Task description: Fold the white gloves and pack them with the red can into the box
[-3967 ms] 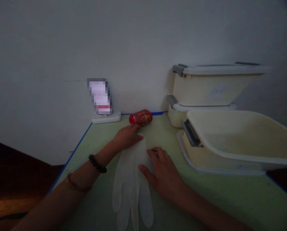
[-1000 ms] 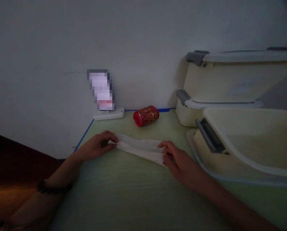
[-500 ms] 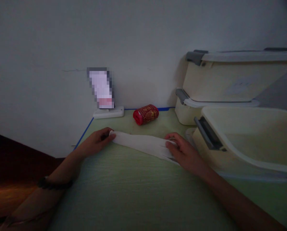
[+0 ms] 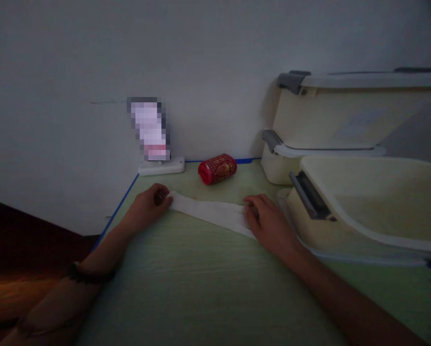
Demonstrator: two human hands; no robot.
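A white glove, folded into a long narrow strip, lies across the green table. My left hand pinches the strip's left end, fingers curled on it. My right hand presses down on the right end with bent fingers, covering the glove's finger tips. Both wrists rest on the tabletop.
A red patterned can lies on its side near the wall. A white stand with a blurred device is at the back left corner. Cream plastic boxes are stacked at right, with an open one in front. The blue-taped table edge runs along the left.
Four seconds ago the glove lay flat, fingers toward me; it is now a folded strip lying crosswise. In the last second my hands shifted slightly, stretching it between them.
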